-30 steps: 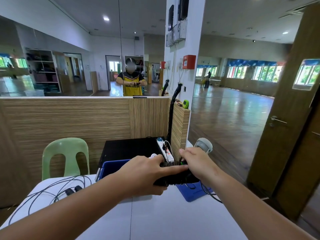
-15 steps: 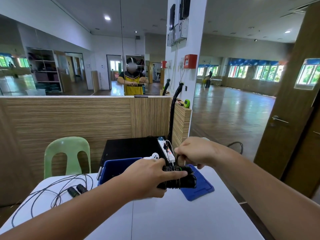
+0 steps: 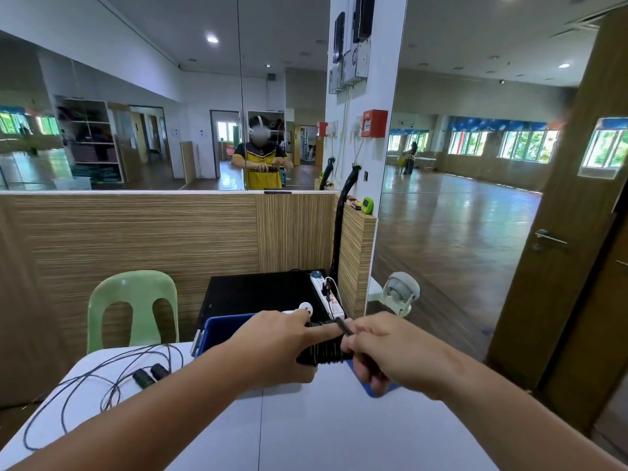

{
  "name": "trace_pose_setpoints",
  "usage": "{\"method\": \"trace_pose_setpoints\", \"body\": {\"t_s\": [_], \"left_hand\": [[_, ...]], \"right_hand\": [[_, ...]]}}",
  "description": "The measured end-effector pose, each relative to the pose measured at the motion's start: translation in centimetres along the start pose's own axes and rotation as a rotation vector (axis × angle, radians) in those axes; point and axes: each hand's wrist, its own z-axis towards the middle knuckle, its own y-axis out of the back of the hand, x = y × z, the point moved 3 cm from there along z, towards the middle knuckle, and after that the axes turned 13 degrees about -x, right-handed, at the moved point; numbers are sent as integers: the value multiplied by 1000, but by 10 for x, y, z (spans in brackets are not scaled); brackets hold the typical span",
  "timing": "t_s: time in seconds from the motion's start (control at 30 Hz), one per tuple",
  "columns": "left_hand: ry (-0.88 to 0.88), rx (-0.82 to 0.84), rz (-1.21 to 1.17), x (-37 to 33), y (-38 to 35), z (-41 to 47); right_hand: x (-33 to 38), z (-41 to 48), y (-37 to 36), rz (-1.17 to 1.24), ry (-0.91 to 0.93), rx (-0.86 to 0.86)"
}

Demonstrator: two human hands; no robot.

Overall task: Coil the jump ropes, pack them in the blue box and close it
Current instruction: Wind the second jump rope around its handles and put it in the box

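My left hand grips the black handles of a jump rope, with cord wound round them several times. My right hand pinches the loose end of that cord at the top of the bundle. Both hands hover above the white table, just in front of the open blue box. The blue lid lies flat under my right hand, mostly hidden. A second jump rope lies uncoiled at the table's left, its black handles side by side.
A green plastic chair stands behind the table's left end. A black cabinet with a white power strip sits behind the box. A small fan is on the floor at right. Wooden panelling and mirrors face me.
My right hand swung up and round the handles, laying on another turn of cord, and has come back down against the bundle. My left hand has kept its grip.
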Motion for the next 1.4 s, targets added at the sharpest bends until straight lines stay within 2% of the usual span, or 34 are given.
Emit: {"method": "trace_pose_setpoints", "body": {"t_s": [0.2, 0.33, 0.5, 0.7, 0.9, 1.1, 1.2, 1.3, 1.4], "left_hand": [[49, -50, -66, 5, -2, -4], [134, -58, -114, 11, -2, -5], [140, -61, -190, 7, 0, -5], [122, -115, -264, -7, 2, -4], [99, -111, -352, -22, 7, -6], [41, -92, -387, -38, 16, -10], [-4, -83, -377, -44, 19, -12], [-53, -72, -362, -46, 22, -16], [-87, -44, -348, -46, 25, -19]], "right_hand": [[-25, -17, -13, 155, 30, -60], [-47, -23, -19, 141, 75, -95], [-75, -27, -26, 185, 106, -170], [-107, -15, -19, -48, 242, -340], [-118, -3, -11, -178, 359, -340], [-112, 16, 1, -362, 394, -324], [-106, 32, 2, -369, 304, -270], [-98, 38, 22, -355, 496, -365], [-78, 44, 29, -499, 813, -286]]}}
